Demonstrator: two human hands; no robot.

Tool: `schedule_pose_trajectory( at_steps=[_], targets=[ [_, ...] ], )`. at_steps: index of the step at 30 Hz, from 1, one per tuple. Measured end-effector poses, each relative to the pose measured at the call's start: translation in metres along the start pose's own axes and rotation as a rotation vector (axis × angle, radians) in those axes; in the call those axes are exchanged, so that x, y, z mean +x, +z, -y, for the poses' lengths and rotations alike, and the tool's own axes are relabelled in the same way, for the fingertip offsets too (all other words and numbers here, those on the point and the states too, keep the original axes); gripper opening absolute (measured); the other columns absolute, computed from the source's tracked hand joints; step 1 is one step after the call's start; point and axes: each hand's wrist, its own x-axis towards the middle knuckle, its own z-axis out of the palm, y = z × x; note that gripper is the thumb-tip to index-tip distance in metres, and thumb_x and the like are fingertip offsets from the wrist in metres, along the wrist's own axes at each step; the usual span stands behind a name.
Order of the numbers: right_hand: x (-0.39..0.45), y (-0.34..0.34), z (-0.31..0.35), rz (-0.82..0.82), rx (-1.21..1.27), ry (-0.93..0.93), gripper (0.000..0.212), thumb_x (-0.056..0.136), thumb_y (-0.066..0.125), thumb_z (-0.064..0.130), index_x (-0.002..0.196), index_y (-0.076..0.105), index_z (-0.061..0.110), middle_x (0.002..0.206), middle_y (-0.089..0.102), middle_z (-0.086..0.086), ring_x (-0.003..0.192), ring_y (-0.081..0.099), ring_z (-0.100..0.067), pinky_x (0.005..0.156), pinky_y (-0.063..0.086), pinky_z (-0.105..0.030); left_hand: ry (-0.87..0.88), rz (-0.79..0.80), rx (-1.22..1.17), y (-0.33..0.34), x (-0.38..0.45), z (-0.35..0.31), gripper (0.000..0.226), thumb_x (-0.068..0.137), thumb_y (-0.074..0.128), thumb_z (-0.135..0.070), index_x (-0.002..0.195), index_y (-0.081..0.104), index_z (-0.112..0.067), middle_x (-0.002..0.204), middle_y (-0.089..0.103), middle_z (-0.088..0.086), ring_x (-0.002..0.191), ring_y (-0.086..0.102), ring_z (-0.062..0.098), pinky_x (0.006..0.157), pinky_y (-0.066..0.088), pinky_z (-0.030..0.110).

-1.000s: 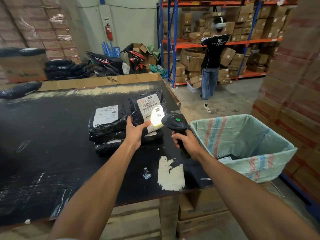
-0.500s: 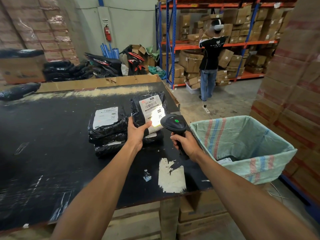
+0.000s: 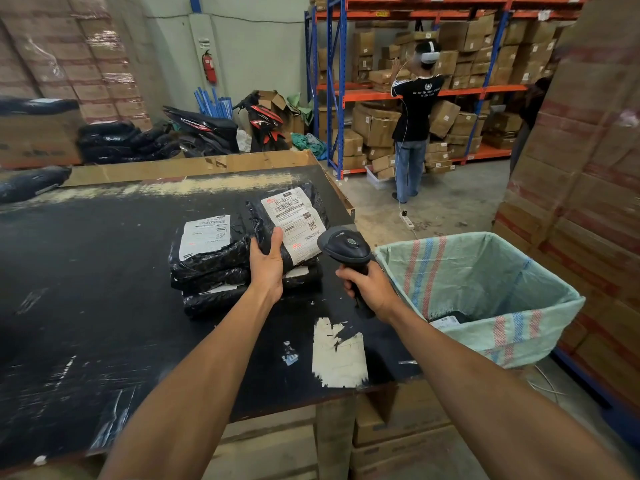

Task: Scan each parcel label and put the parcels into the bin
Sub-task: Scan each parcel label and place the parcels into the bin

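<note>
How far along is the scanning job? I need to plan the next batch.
Done: at least one labelled parcel already lies in the bin. In hand: the left hand grips the top parcel, label up, while the right hand holds the scanner beside it. Left: the other parcels stacked on the table.

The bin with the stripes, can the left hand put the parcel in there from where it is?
Probably yes. The left hand grips the labelled parcel near the table's right edge, and the bin stands open-topped just beyond it. Only the right hand, holding the scanner, sits between them.
</note>
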Motion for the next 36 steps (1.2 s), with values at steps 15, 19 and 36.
schedule_pose_trajectory(
  at_steps=[15, 19, 36],
  targets=[
    [-0.004, 0.0, -0.032, 0.019, 0.042, 0.521, 0.009, 0.088, 0.057, -0.005, 0.084, 0.053, 0.003, 0.067, 0.052, -0.013, 0.052, 0.044, -0.019, 0.05, 0.037, -0.027, -0.054, -0.011, -0.053, -0.01, 0.01, -0.01, 0.066, 0.089, 0.072, -0.048, 0.142, 0.054, -0.013, 0.128, 0.071, 0.007, 0.117, 0.068, 0.026, 0.105, 0.051, 0.053],
    [-0.001, 0.01, -0.042, 0.071, 0.233, 0.562, 0.007, 0.097, 0.058, 0.002, 0.091, 0.055, 0.004, 0.076, 0.056, -0.012, 0.061, 0.051, -0.017, 0.054, 0.043, -0.025, -0.107, 0.054, 0.004, -0.003, -0.001, -0.003, 0.055, 0.091, 0.068, -0.049, 0.132, 0.063, -0.014, 0.117, 0.076, 0.007, 0.11, 0.072, 0.028, 0.101, 0.054, 0.055],
    [0.067, -0.167, -0.073, -0.19, 0.828, 0.457, 0.074, 0.084, 0.055, 0.068, 0.128, 0.066, 0.009, 0.122, 0.071, -0.021, 0.109, 0.071, -0.036, 0.093, 0.057, -0.053, -0.46, 0.292, 0.348, 0.154, -0.002, 0.075, 0.055, 0.084, 0.073, -0.056, 0.12, 0.068, -0.014, 0.101, 0.078, 0.008, 0.086, 0.076, 0.026, 0.058, 0.063, 0.045]
  ],
)
